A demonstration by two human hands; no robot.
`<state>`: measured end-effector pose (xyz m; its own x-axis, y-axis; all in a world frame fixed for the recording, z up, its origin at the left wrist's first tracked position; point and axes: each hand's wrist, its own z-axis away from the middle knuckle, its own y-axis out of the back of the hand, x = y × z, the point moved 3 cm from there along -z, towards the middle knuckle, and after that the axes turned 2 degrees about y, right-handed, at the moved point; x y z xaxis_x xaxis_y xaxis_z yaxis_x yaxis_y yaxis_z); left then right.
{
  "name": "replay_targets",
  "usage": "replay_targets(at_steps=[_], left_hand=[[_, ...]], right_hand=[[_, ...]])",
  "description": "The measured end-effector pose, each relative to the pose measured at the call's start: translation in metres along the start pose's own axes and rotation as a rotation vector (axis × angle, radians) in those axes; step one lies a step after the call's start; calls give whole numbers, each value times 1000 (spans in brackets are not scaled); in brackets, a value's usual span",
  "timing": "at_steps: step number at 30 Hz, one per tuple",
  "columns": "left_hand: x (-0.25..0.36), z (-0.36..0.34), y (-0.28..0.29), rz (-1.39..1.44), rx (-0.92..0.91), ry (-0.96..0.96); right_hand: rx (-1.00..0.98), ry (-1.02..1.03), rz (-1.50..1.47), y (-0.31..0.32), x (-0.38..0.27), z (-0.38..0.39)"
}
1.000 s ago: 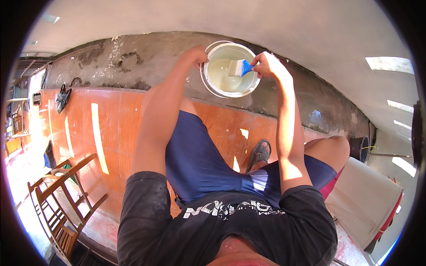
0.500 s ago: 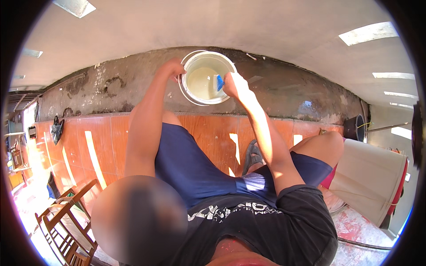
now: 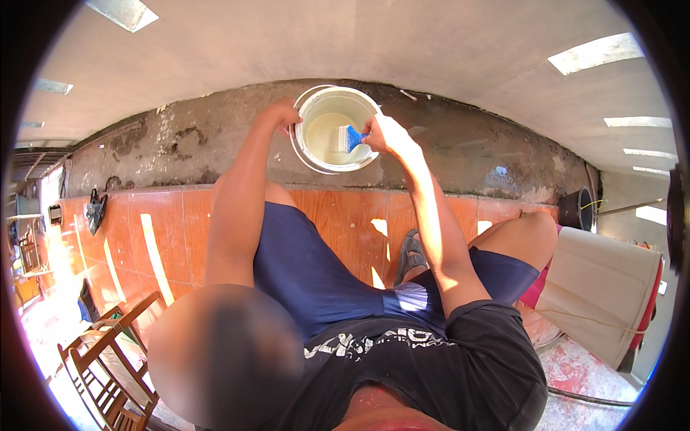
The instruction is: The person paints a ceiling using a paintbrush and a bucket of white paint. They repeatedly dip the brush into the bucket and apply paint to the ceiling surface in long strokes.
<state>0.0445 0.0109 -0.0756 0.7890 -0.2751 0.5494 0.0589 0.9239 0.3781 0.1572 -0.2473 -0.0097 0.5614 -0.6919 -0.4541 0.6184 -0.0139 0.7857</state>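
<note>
A white bucket [image 3: 350, 100] with a raised wire handle is held in front of me, its opening turned toward me. Pale, creamy liquid [image 3: 323, 134] lies inside it. My left hand [image 3: 283, 115] grips the bucket's left rim, its fingers partly hidden behind the edge. Over the right rim reaches my right hand [image 3: 385, 134], closed around the blue handle of a paintbrush [image 3: 352, 138]. The brush's pale bristles point left inside the bucket, above or touching the liquid; I cannot tell which.
Beyond the orange tiles [image 3: 338, 215] runs a rough grey cement strip [image 3: 194, 161] along a pale wall [image 3: 345, 43]. A black bucket [image 3: 573, 208] stands at the right, near a large whitish container [image 3: 596, 287]. Wooden chair [image 3: 108, 359] at lower left; black bag [image 3: 95, 212] farther off.
The brush has shifted slightly left and away from the right inner wall, showing more of its bristles and blue handle. My left hand keeps its hold on the rim.
</note>
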Motion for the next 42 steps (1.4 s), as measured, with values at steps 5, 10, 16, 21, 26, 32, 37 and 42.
replay_targets(at_steps=[5, 10, 16, 21, 26, 32, 37, 42], left_hand=[[-1, 2, -1, -56, 27, 15], [-3, 8, 1, -50, 31, 22], [-2, 7, 2, -33, 7, 45], [2, 13, 2, -19, 30, 36], [0, 19, 0, 32, 40, 11], [7, 27, -1, -16, 62, 18], [13, 33, -4, 17, 71, 9], [10, 34, -6, 23, 57, 14]], right_hand=[[-191, -29, -785, 90, 55, 14], [21, -46, -1033, 133, 157, 26], [347, -387, -1398, 13, 230, -50], [497, -572, -1453, -42, 249, -88], [691, -615, -1469, -35, 243, -97], [1317, -251, -1269, -20, 197, -67], [1242, -174, -1322, -49, 202, -74], [997, -624, -1126, -83, 244, -87]])
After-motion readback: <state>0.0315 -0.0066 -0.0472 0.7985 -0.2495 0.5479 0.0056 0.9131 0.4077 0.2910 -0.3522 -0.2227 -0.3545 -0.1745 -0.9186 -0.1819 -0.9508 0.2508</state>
